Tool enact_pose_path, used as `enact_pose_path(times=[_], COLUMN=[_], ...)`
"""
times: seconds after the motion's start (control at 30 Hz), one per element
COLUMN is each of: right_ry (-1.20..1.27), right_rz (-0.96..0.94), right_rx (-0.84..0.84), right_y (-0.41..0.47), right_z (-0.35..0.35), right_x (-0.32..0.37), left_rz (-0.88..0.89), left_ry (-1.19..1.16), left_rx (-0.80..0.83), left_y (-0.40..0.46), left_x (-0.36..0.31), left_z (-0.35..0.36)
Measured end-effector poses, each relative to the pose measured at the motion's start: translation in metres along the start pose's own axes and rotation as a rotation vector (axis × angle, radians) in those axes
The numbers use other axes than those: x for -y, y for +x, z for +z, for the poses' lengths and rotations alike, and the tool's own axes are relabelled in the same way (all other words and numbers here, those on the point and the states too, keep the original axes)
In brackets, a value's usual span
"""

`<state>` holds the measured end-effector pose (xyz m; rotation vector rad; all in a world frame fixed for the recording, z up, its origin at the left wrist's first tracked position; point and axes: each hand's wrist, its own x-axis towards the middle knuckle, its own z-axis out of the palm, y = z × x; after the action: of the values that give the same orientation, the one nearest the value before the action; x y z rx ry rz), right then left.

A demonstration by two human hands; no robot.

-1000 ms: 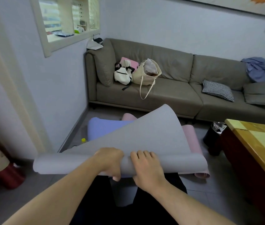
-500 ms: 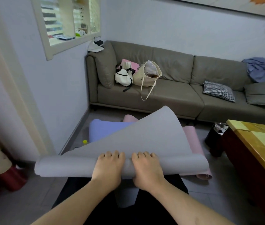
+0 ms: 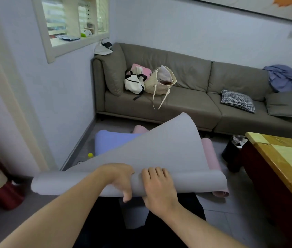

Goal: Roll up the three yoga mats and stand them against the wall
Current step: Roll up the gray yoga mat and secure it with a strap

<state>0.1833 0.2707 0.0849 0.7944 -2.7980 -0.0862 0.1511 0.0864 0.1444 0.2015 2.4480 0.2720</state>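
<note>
Along the far wall, the grey-brown sofa [image 3: 186,104] holds what it held a second ago: a white backpack [image 3: 134,84], a cream tote bag [image 3: 160,82], a checked cushion [image 3: 237,100] and a heap of blue cloth [image 3: 284,77]. The wooden table [image 3: 284,158] stands at the right with a small black bin [image 3: 232,149] just beside its corner.

In front of the person, the grey yoga mat [image 3: 159,149] is partly rolled, and its free end curls up towards the sofa much as before. The rolled part lies crosswise at waist level, above the floor. Behind it, the blue yoga mat [image 3: 113,142] and the pink yoga mat [image 3: 210,154] lie unrolled on the floor, unmoved; only the edges of the pink one show.

The hands differ most from half a second ago. Then both lay flat, side by side, on top of the roll. Now the left hand [image 3: 118,178] has turned, with its fingers wrapped round the roll from the near side and a fingertip showing beneath. The right hand [image 3: 159,185] stays on top, fingers curved over the roll and pressing on it, just beside the left.

A yellow bottle cap [image 3: 90,155] peeks out near the skirting board, left of the blue mat.
</note>
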Motion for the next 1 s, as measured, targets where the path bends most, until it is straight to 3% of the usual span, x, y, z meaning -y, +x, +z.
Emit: enact_pose_path(times=[0.1,0.2,0.3,0.33,0.43,0.67,0.77,0.83,1.0], right_ry=[0.001,0.001,0.018,0.019,0.037,0.052,0.014,0.001,-0.038], right_rz=[0.010,0.025,0.030,0.031,0.051,-0.003,0.032,0.047,0.007], right_rx=[0.019,0.052,0.089,0.096,0.096,0.032,0.089,0.142,0.212], right_y=[0.001,0.005,0.008,0.009,0.011,0.010,0.018,0.026,0.039], right_z=[0.001,-0.001,-0.002,-0.001,0.002,0.005,0.002,0.001,-0.008], right_x=[-0.002,-0.003,-0.002,-0.002,-0.003,-0.004,-0.003,-0.004,-0.006], left_rz=[0.005,0.031,0.066,0.061,-0.031,-0.003,-0.024,-0.031,-0.084], left_ry=[0.079,0.292,0.419,0.400,0.378,0.240,0.185,0.182,0.365], left_rx=[-0.119,-0.556,-0.809,-0.829,-0.690,-0.338,-0.239,-0.297,-0.664], left_y=[-0.002,-0.002,0.000,0.000,-0.004,0.001,0.005,0.009,0.011], left_x=[-0.005,-0.002,0.004,0.002,-0.008,-0.003,-0.004,-0.004,-0.005], left_z=[0.011,0.048,0.080,0.083,0.068,0.017,0.007,0.010,0.068])
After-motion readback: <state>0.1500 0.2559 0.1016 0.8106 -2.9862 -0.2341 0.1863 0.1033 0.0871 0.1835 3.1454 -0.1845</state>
